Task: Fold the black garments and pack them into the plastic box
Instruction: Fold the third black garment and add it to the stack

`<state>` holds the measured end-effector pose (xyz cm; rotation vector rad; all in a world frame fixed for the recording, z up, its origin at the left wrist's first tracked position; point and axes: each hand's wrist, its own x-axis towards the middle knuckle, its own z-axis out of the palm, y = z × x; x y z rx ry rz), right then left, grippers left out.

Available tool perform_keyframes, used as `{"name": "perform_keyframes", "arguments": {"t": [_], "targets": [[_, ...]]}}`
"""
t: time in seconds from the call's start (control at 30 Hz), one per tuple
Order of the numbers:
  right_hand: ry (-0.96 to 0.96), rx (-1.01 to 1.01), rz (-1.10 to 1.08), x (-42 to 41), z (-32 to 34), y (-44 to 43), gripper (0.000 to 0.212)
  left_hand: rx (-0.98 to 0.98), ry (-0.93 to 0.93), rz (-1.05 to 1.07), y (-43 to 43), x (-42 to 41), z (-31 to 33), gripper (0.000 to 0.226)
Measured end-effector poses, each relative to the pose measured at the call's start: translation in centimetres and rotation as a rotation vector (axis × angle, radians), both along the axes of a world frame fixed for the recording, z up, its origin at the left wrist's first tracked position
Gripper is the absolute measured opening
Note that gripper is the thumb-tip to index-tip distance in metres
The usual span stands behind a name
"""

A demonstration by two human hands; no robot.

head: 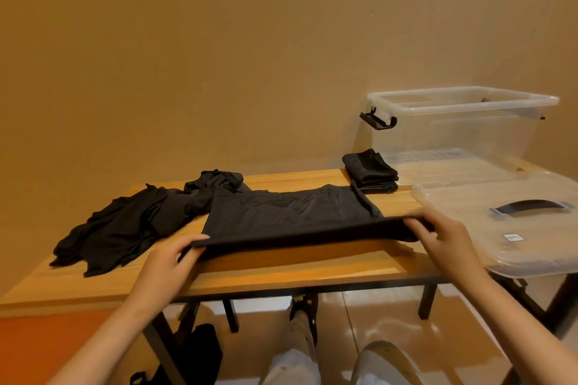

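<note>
Bare tan wall, wooden table, glossy floor.

A wooden table bears a spread black garment, a crumpled heap at left, a folded stack, a clear plastic box and lid.

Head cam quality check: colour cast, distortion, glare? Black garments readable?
Head view: warm orange cast; wide-angle stretch at the frame edges; the black garment held by left hand and right hand shows faint creases, the pile at left is one dark mass; glare on the floor tiles; the plastic box reads low-contrast against the wall.
</note>
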<state>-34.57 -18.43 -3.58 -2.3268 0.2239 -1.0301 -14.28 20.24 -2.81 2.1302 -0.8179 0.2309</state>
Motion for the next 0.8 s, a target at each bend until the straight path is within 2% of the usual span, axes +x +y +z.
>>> {"name": "perform_keyframes", "arguments": {"t": [0.13, 0.3, 0.43, 0.57, 0.8], "targets": [[-0.177, 0.217, 0.003, 3.1, 4.9, 0.5, 0.012, -0.222, 0.051, 0.027, -2.2, 1.4, 4.8, 0.016], [-0.299, 0.424, 0.024, 5.8, 11.8, 0.8, 0.013, -0.440, 0.090, 0.026, -4.2, 3.8, 11.2, 0.010], [-0.366, 0.410, 0.019, 6.3, 16.7, 0.4, 0.012, -0.513, 0.023, 0.004, -4.6, 4.8, 16.3, 0.009], [-0.395, 0.416, 0.042, 5.6, 20.0, 0.0, 0.011, -0.542, 0.043, -0.074, -4.0, 5.0, 20.1, 0.010], [-0.402, 0.465, 0.082, 5.6, 22.3, -0.4, 0.007, -0.611, 0.129, -0.152, -3.9, 5.8, 21.9, 0.009]]}}
